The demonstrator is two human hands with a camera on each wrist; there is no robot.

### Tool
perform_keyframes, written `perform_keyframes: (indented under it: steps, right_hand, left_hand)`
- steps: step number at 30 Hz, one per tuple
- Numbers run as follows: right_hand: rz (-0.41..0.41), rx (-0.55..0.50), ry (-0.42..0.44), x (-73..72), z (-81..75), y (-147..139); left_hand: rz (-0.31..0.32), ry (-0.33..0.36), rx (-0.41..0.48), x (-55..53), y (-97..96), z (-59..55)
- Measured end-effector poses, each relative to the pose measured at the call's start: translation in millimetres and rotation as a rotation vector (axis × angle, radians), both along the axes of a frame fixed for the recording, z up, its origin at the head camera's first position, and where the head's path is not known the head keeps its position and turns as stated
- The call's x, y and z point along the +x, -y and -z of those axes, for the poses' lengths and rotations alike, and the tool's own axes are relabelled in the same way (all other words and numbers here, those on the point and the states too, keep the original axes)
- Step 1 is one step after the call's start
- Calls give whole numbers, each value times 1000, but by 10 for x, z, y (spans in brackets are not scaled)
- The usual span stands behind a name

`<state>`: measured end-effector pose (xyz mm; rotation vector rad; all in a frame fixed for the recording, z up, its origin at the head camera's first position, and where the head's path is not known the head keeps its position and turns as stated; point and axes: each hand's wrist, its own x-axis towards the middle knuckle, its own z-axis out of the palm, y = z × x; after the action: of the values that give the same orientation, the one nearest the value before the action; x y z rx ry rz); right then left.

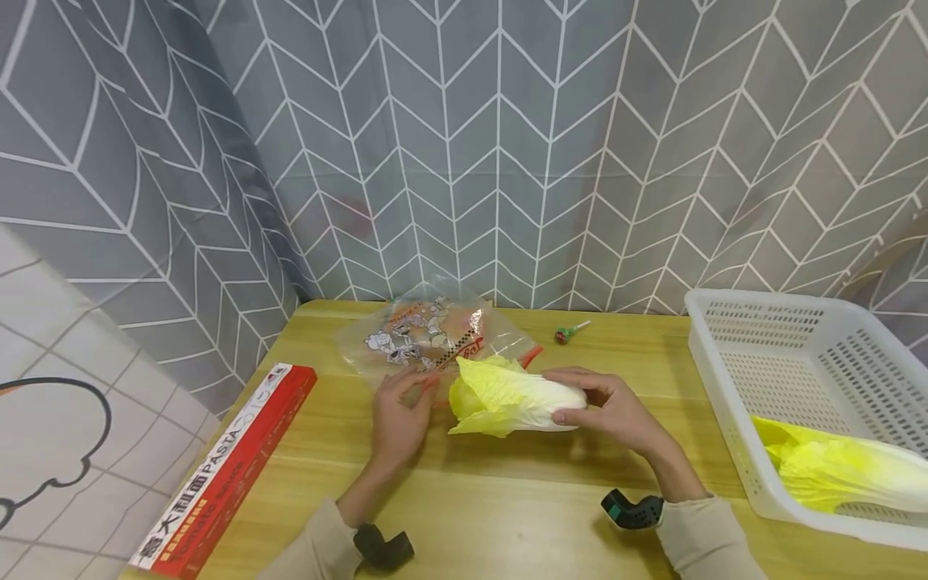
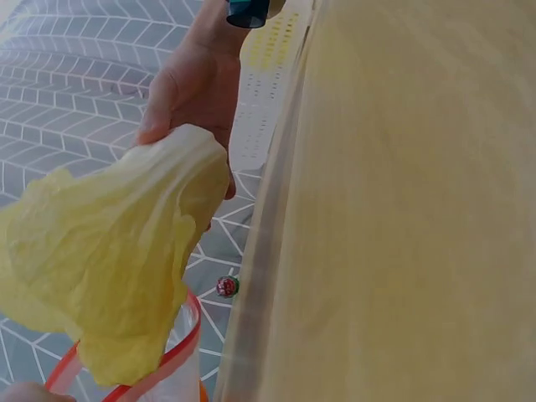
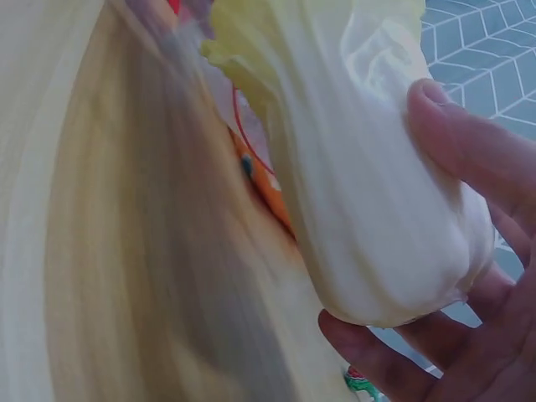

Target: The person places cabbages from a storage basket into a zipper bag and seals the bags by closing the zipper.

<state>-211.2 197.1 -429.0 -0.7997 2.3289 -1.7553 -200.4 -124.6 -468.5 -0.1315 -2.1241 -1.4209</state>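
My right hand (image 1: pixel 609 407) grips a small napa cabbage (image 1: pixel 522 399) by its white base, thumb on one side and fingers on the other. Its yellow leafy end points left, at the mouth of a clear zip bag (image 1: pixel 413 334) with cartoon prints and a red-orange rim. In the left wrist view the leaf tips overlap the bag's red rim (image 2: pixel 180 347), held open around them. My left hand (image 1: pixel 402 415) pinches that rim at the near left side. The right wrist view shows the cabbage's rounded base (image 3: pixel 377 268) between thumb and fingers, above the wooden table.
A white perforated basket (image 1: pixel 725 411) stands at the right with another napa cabbage (image 1: pixel 848 471) in it. Along the left table edge lies a long red-and-white pasta box (image 1: pixel 232 467). A lollipop (image 1: pixel 569 333) lies behind the cabbage. A grey patterned curtain (image 1: pixel 507 161) hangs behind the table.
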Motion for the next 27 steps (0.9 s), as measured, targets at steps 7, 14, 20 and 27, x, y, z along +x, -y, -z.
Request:
perform_keyframes:
  steps: [7, 14, 20, 27]
  right_hand:
    - [17, 43, -39, -11, 25, 35]
    - [44, 156, -91, 2, 20, 68]
    - [66, 177, -46, 31, -6, 102]
    - [133, 101, 72, 24, -27, 89]
  left_hand:
    - [25, -8, 62, 8, 20, -92]
    - [12, 63, 110, 33, 40, -177]
    - [26, 1, 64, 57, 1, -204]
    - [37, -159, -45, 47, -18, -167]
